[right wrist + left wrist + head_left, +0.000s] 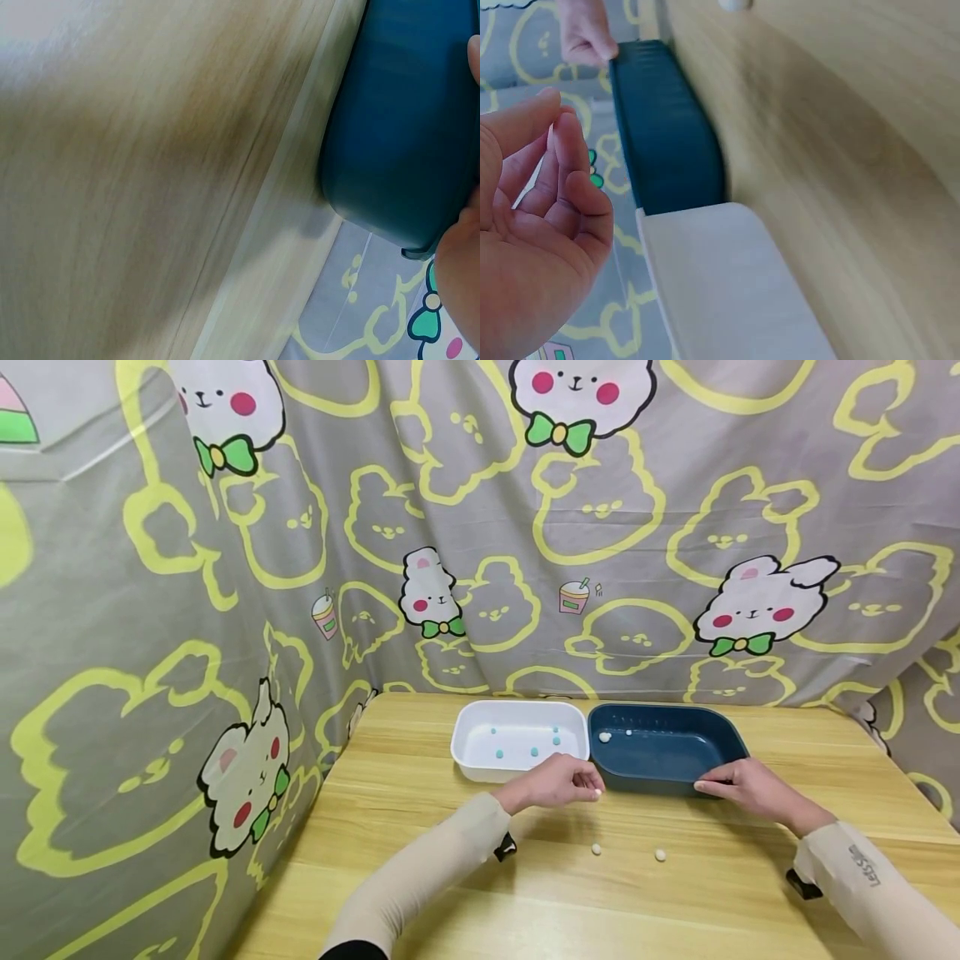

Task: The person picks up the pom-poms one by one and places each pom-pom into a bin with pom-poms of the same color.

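Note:
My left hand [557, 781] pinches a small white ball [599, 792] between thumb and forefinger, just in front of where two bins meet. In the left wrist view, the fingertips of that hand [544, 195] meet, and the ball is hidden. With thumb and fingers, my right hand [753, 791] holds the front right rim of the dark blue bin [671, 762]. Inside that bin, near its left end, lie a larger white ball [604, 737] and a smaller one [628, 732]. Two more white balls, one left [596, 849] and one right [661, 855], lie on the table.
A white bin [480, 768] stands against the dark blue bin's left side, with several small teal balls [499, 754] in it. Both sit near the back of the wooden table [570, 910]. A patterned grey curtain [480, 527] hangs behind and along the left.

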The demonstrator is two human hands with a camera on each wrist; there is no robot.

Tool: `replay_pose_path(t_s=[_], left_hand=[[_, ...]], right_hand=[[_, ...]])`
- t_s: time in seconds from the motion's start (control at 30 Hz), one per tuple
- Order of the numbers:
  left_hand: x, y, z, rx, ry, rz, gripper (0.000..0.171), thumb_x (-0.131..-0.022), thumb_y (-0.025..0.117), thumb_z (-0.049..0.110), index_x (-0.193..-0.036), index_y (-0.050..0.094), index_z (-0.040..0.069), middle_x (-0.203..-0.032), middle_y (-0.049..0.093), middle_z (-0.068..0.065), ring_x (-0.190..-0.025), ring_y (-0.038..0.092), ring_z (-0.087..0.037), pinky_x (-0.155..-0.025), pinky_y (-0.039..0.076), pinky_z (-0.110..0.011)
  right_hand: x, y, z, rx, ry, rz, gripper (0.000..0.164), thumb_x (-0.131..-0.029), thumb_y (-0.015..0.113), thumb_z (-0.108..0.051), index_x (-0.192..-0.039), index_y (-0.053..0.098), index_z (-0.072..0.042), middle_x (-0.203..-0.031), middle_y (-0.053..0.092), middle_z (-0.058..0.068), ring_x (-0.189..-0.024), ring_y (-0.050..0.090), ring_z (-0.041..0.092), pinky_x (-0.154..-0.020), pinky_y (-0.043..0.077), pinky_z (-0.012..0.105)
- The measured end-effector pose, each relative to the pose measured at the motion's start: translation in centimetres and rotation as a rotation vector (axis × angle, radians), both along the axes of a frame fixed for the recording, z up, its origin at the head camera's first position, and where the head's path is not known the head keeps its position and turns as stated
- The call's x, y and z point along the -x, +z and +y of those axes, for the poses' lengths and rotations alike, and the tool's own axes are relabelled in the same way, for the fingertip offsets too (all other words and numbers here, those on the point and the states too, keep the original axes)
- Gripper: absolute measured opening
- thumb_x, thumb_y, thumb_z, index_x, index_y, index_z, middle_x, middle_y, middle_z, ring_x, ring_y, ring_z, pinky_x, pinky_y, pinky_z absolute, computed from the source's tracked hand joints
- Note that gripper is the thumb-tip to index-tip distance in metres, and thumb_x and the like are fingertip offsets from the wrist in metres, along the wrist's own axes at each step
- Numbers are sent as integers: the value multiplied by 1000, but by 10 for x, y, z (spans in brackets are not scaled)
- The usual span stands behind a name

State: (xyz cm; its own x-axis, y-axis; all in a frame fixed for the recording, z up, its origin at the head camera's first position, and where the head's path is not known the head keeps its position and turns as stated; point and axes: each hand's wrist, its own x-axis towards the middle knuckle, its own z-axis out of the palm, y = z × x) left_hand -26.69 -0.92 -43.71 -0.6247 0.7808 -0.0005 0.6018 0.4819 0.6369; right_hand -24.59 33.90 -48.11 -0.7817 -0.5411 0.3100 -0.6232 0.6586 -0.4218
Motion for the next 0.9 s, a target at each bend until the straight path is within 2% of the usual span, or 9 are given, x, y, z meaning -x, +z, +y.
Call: replay_pose_path(t_s=[0.3, 0.4, 0.53, 0.7, 0.9], left_hand=[[9, 11, 0, -100, 67, -46, 5, -91, 64, 13, -93, 68, 12, -84, 65, 10, -77, 57, 1, -71, 45, -15], [11, 13, 0, -130, 103, -84, 8, -92, 64, 15, -96, 69, 10, -82, 64, 9, -75, 56, -2, -68, 46, -17], [13, 16, 1, -153, 136, -100, 15, -93, 63, 17, -101, 68, 7, -80, 63, 9, -72, 55, -5, -67, 45, -19], [18, 19, 5, -191, 152, -107, 17, -93, 62, 16, -102, 68, 2, -80, 62, 8, -71, 55, -5, -67, 45, -19], [24, 23, 9, -201, 161, -118, 14, -94, 61, 17, -100, 67, 6, -81, 61, 7, -73, 56, -11, -67, 45, -19]], right_hand=[[0, 0, 0, 1, -3, -2, 9, -87, 68, -15, -87, 76, -10, -79, 70, -6, -69, 61, 1, -58, 48, 19], [0, 0, 1, -2, -6, -7, 10, -88, 68, -16, -87, 76, -11, -79, 70, -7, -69, 60, 1, -58, 48, 20], [0, 0, 1, -7, -7, -1, 10, -88, 68, -16, -86, 76, -11, -79, 70, -7, -70, 59, -2, -58, 48, 20], [1, 0, 0, -6, -4, 7, 9, -87, 68, -15, -86, 76, -10, -79, 70, -6, -71, 59, -3, -58, 49, 21], [2, -1, 1, 2, -3, 0, 9, -87, 68, -15, -85, 76, -11, -78, 70, -7, -69, 59, -1, -57, 48, 21]])
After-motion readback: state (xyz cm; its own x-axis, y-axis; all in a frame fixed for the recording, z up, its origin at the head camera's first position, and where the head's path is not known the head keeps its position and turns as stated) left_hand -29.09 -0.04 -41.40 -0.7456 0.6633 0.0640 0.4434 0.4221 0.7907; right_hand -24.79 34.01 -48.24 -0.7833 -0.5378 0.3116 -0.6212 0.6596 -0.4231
